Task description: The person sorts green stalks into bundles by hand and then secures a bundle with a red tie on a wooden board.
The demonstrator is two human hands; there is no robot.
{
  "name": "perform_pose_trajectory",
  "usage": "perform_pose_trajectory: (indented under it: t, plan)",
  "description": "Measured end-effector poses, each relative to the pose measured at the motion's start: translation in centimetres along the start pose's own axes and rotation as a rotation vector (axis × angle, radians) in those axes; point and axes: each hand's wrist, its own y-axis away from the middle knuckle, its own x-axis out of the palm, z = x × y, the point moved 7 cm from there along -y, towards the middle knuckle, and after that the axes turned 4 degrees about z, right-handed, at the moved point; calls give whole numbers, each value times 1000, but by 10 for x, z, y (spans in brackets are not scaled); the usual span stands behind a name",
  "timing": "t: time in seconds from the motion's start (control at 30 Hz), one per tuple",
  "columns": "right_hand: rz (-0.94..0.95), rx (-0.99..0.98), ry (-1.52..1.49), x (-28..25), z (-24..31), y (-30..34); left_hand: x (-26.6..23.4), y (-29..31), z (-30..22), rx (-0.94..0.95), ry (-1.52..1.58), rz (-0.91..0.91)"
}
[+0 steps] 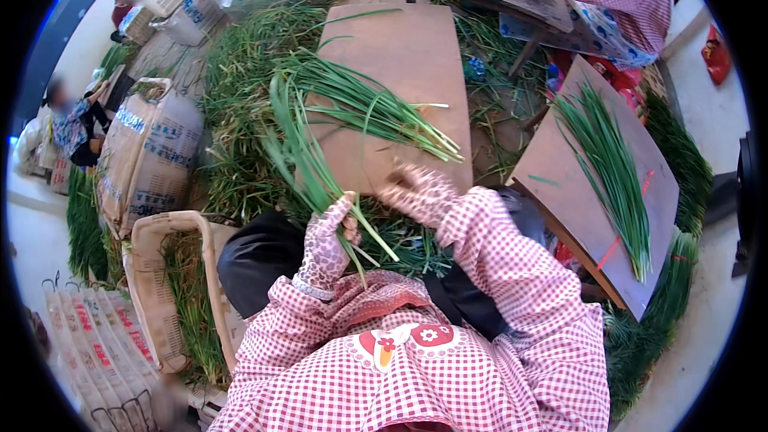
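Head view, left hand pinching green stalks, right hand blurred, cannot tell whether spread or pinching

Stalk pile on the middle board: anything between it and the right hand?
Nothing visible: only bare board shows between the blurred right hand and the stalk pile. The held bunch, in the left hand, is off to the left, outside that gap.

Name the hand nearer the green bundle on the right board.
Right: the right hand is left of the bundle; the left hand, holding green stalks, is farther left.
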Motion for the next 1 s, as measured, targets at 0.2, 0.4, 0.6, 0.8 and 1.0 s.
perform_pose_trajectory:
  t: [0.2,0.4,0.6,0.8,1.0]
  plan:
    - [39,97,-982,65,-9,3,5,6,14,5,-4,-20]
    - [-14,-163,-1384,82,9,2,-4,10,0,36,-26,-45]
    - [-104,-84,-1285,80,16,2,-3,10,-17,147,-95,-31]
    - [-104,-187,-788,59,7,26,-34,1,-72,241,22,-111]
    - [271,113,-79,41,-40,69,-21,0,-110,263,-6,144]
